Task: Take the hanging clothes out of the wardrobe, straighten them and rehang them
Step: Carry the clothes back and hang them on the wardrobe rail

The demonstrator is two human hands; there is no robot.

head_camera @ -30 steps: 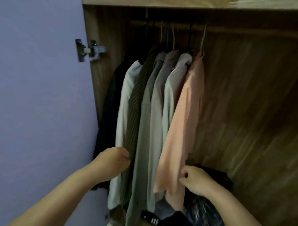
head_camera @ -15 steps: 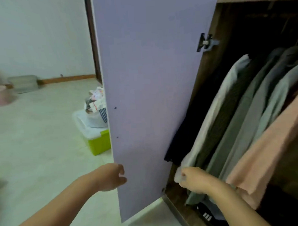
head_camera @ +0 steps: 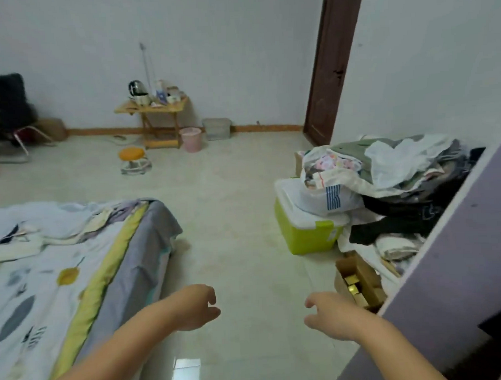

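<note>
My left hand and right hand were loosely curled and held nothing, the wardrobe door at three o'clock, so no garment seemed taken out yet.

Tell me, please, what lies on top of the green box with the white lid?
On the green box rests a white plastic bag of laundry, leaning into a clothes pile. The box's inside is hidden by its lid.

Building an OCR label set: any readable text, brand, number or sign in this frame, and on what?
No text here can be read.
Bedsheet: dark lettering-like marks near its lower left edge, too blurred to read.
White plastic bag on the green storage box: blue striped print, no legible letters.
Items on the wooden side table: too small to tell.
</note>
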